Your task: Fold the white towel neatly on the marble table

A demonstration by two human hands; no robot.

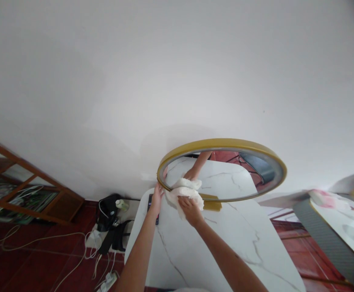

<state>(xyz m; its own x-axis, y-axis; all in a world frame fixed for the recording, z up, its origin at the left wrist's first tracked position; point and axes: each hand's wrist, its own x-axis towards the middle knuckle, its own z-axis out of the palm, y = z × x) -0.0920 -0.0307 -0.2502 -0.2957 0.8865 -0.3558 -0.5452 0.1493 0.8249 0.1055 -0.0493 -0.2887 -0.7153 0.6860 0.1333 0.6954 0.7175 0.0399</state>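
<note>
A round mirror with a gold rim stands tilted on a gold base on the marbled white table. At the mirror's lower left edge, my left hand grips the rim, with its fingertips partly hidden behind it. My right hand is closed on a crumpled white cloth, pressing it against the lower part of the glass. The mirror reflects that hand, the cloth and the tabletop. Under my left wrist lies a dark phone, partly covered.
The white table stands against a plain wall. On the left are a wooden shelf, a black bag, a small bottle and loose cables on the red floor. A second piece of furniture stands to the right.
</note>
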